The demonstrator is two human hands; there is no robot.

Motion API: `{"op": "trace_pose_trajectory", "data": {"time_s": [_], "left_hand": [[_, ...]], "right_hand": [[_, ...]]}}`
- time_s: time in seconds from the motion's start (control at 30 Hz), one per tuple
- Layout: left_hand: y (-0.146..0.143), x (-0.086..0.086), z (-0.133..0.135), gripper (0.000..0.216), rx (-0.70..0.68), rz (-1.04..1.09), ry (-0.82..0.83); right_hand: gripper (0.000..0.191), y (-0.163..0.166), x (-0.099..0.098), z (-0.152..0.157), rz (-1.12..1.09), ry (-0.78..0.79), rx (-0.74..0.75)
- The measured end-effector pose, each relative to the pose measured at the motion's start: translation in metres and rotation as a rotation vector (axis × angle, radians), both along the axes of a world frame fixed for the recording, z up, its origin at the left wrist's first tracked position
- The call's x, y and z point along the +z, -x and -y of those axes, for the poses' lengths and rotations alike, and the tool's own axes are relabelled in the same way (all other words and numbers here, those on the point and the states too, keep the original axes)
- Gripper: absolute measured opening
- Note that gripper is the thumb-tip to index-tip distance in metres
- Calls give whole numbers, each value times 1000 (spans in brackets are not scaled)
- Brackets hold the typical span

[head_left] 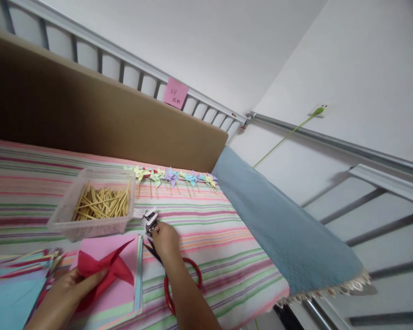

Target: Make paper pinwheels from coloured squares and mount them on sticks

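Observation:
A red paper pinwheel [115, 266], its blades folded in toward the middle, is pinched between the thumb and fingers of my left hand [69, 291]. It is held over a stack of coloured paper squares [124, 298] with pink on top. My right hand [165, 238] has its fingertips closed at a small white box [150, 216] with shiny metal bits in it. What those fingertips grip is too small to make out. Red-handled scissors [192, 265] lie under my right forearm, partly hidden by it.
A clear plastic tub [65, 215] holds many thin wooden sticks [103, 201]. Finished pinwheels [172, 176] on sticks lie in a row along the brown board [141, 133]. Cut paper pieces [13, 288] are piled at the left on the striped cloth [206, 224].

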State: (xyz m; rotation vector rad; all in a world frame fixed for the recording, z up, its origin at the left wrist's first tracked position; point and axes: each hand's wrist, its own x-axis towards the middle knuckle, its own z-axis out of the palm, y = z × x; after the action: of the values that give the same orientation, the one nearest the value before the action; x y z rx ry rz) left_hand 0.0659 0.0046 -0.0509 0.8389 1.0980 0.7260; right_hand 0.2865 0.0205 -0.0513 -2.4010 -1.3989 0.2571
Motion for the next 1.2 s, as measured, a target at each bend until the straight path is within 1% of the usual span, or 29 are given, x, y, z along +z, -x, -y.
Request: {"op": "trace_pose_trajectory", "data": {"time_s": [0.13,0.27,0.37,0.47,0.57,0.67,0.8,0.97,1.07,1.2], "left_hand": [[1,3,-2,25,31,11,30],[3,12,-1,25,39,2,-7],[4,17,0,22,17,35,-35],[3,21,2,20,27,59,-54],[3,25,4,18,53,83,-18],[7,29,2,16,117,121,-46],[17,29,-4,17,188,117,-76],[24,27,-8,16,227,143,-104],[24,27,-8,16,235,175,-100],[25,33,-9,13,242,210,-108]], "right_hand": [[17,-4,-3,-1,-130,-56,-21],[20,-11,-4,-4,-319,-140,-14],[20,-17,-2,-5,-448,-219,-6],[18,-19,4,-4,-544,-273,0],[15,-12,11,2,-614,-285,27],[15,4,14,12,-656,-249,79],[10,35,9,28,-597,-184,182],[13,62,-2,37,-366,-188,337],[12,65,-5,36,-281,-175,390],[15,55,-7,32,-261,-147,413]]}}
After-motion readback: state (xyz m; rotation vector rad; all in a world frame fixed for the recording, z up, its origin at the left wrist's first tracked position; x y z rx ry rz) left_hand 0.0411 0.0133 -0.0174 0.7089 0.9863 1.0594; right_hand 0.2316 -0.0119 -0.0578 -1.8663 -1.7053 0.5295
